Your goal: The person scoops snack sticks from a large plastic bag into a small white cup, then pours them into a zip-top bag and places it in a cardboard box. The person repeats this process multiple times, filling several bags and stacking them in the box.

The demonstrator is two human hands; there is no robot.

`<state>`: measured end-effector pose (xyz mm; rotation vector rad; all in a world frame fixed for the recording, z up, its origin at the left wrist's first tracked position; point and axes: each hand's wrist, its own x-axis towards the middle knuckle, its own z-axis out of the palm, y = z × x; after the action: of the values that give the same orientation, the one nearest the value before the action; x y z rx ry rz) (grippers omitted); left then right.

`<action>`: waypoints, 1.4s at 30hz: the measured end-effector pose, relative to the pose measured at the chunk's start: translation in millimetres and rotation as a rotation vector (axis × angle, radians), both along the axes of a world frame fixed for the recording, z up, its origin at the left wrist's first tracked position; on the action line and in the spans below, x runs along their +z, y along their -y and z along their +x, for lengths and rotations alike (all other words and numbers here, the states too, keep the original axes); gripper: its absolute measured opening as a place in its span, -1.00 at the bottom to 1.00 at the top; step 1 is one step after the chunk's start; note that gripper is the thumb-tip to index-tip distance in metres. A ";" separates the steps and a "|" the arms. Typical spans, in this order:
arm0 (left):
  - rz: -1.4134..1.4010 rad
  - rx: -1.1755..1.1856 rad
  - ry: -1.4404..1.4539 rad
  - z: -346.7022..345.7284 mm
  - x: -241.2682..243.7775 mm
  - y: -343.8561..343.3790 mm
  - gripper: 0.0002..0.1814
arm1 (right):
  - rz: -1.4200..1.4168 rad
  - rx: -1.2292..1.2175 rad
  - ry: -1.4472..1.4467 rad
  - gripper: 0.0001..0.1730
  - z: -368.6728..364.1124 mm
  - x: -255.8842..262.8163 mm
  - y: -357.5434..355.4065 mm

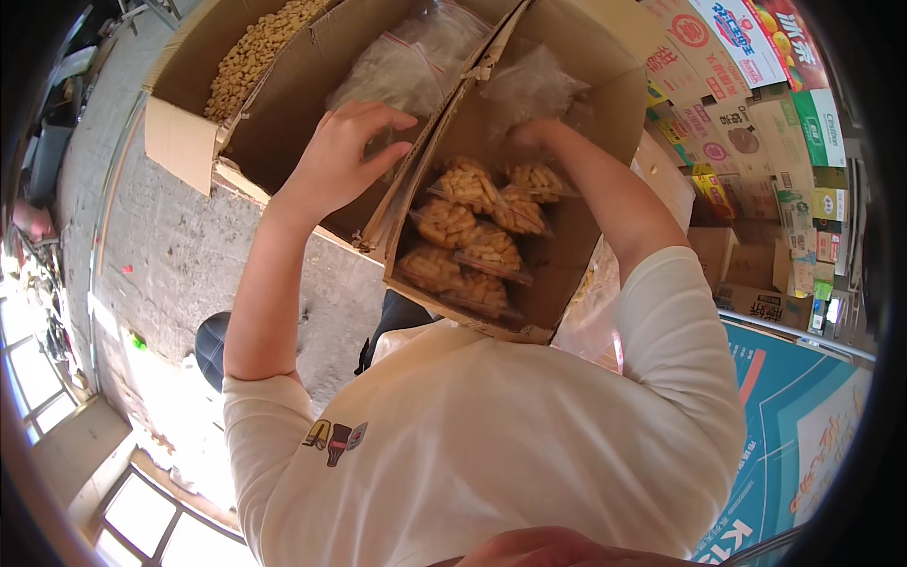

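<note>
My left hand (pixel 347 159) hovers over the middle cardboard box (pixel 276 85), fingers curled and apart, just below a heap of clear zip bags (pixel 397 67). Nothing shows plainly between the thumb and fingers. My right hand (pixel 531 135) reaches into the right cardboard box (pixel 609 78), at the lower edge of crumpled clear plastic bags (pixel 535 81); its fingers are hidden, so its hold cannot be told. Nearer to me in that box lie several filled zip bags (pixel 464 186) of pale yellow, stick-shaped snack pieces.
Small tan snack pieces (pixel 258 53) fill the far-left box. Printed cartons (pixel 744 135) are stacked at the right, above a blue printed board (pixel 786 404). A dark rounded object (pixel 215 347) stands on the concrete floor (pixel 170 241) at the left.
</note>
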<state>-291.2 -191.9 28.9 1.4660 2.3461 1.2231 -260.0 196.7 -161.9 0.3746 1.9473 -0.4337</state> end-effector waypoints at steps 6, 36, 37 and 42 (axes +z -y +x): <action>0.019 0.009 0.070 0.2 -5.7 2.9 -0.76 | 0.091 0.084 0.231 -0.51 20.0 35.6 36.7; 0.068 -0.001 0.141 35.3 8.1 2.1 -0.72 | 0.320 0.080 -0.590 -0.43 11.4 57.7 58.7; 0.056 0.016 0.118 38.9 11.4 1.0 -0.72 | 0.319 0.080 -0.640 -0.44 8.9 61.7 48.4; 0.040 0.119 0.009 60.1 30.1 -20.4 -0.70 | 0.029 -0.026 -0.926 -0.66 32.9 158.5 37.3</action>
<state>-231.1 -171.4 59.0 1.3467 2.4485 1.3088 -227.1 159.5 -3.4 0.2264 2.8469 -0.6719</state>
